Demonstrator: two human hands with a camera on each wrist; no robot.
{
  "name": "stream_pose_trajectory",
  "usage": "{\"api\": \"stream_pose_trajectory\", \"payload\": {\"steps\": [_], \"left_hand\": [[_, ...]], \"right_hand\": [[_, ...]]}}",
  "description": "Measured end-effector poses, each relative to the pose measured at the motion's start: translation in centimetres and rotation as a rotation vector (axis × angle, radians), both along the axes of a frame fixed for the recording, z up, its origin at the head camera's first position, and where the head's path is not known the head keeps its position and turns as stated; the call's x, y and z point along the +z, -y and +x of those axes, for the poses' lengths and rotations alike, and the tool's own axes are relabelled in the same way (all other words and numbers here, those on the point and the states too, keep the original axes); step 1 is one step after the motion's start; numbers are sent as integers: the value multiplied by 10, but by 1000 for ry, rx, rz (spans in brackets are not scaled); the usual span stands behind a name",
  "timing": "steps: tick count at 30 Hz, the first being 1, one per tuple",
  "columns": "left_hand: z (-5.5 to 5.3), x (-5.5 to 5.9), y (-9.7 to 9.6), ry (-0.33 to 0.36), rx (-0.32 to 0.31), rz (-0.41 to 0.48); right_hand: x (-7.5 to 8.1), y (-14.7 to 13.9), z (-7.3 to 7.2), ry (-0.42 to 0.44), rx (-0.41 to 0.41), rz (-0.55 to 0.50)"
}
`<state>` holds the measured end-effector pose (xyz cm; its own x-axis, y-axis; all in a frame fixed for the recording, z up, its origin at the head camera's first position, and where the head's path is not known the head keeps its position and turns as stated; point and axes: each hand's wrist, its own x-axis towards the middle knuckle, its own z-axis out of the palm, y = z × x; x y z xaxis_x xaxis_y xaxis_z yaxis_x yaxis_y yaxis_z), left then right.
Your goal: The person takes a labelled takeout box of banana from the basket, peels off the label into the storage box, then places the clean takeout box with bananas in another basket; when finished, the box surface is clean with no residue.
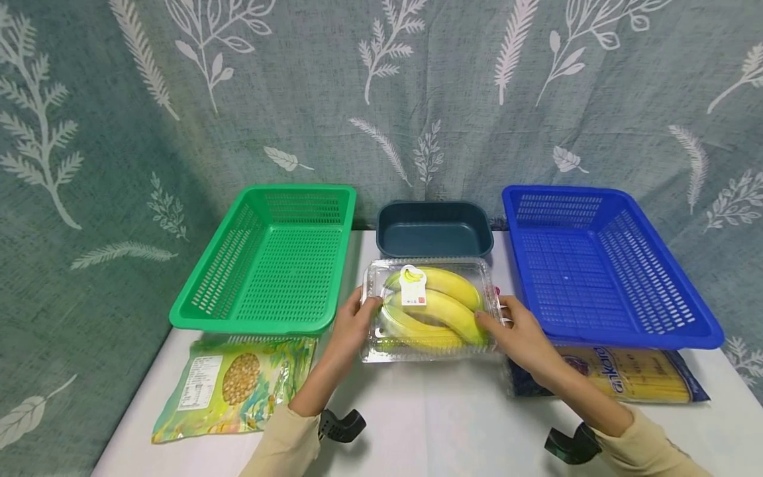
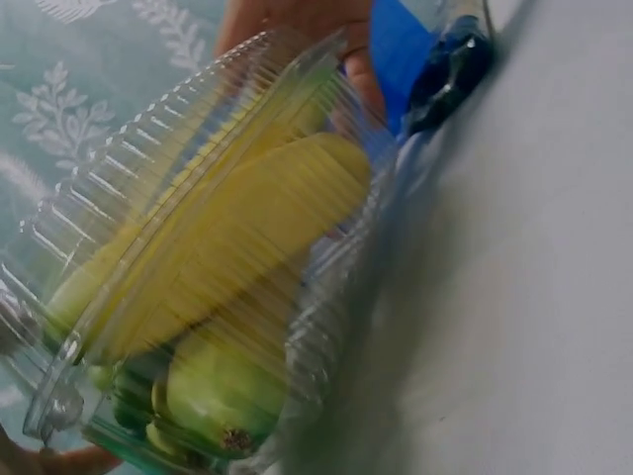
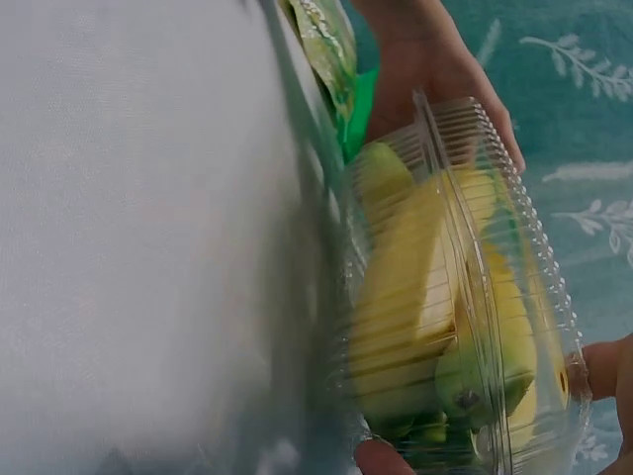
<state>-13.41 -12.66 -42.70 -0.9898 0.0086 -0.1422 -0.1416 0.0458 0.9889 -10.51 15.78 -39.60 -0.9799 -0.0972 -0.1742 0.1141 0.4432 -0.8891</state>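
Observation:
A clear plastic clamshell box of bananas (image 1: 438, 308), with a white banana label on its lid, is held between both hands in front of the dark teal tub. My left hand (image 1: 353, 326) grips its left side, thumb over the lid's edge. On the opposite side my right hand (image 1: 524, 338) grips it, thumb on top. Both wrist views show yellow bananas with greenish ends through the ribbed walls of the box (image 2: 227, 237), (image 3: 445, 317). The box's underside is hidden in the head view.
A green basket (image 1: 342, 265) stands at the left, a blue basket (image 1: 661, 271) at the right, and a dark teal tub (image 1: 435, 253) between them. A bag of chickpea-like kernels (image 1: 232, 387) lies before the green basket. A pasta packet (image 1: 644, 377) lies before the blue one.

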Motion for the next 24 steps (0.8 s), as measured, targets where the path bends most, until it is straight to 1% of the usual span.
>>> {"api": "stream_pose_trajectory", "payload": {"steps": [2, 9, 13, 17, 20, 24], "left_hand": [[-1, 0, 0, 10, 5, 11], [-6, -7, -2, 31, 39, 21], [-8, -9, -4, 41, 44, 24], [-10, -11, -5, 44, 33, 25], [-11, -11, -5, 38, 34, 12], [-12, -11, -5, 36, 37, -28]], "right_hand": [[-1, 2, -1, 7, -5, 22], [-8, 6, -4, 17, -5, 37], [-11, 5, -5, 26, -5, 61], [-13, 4, -6, 28, -2, 92], [-13, 4, -7, 27, 5, 107], [-12, 5, -7, 30, 14, 139]]}}
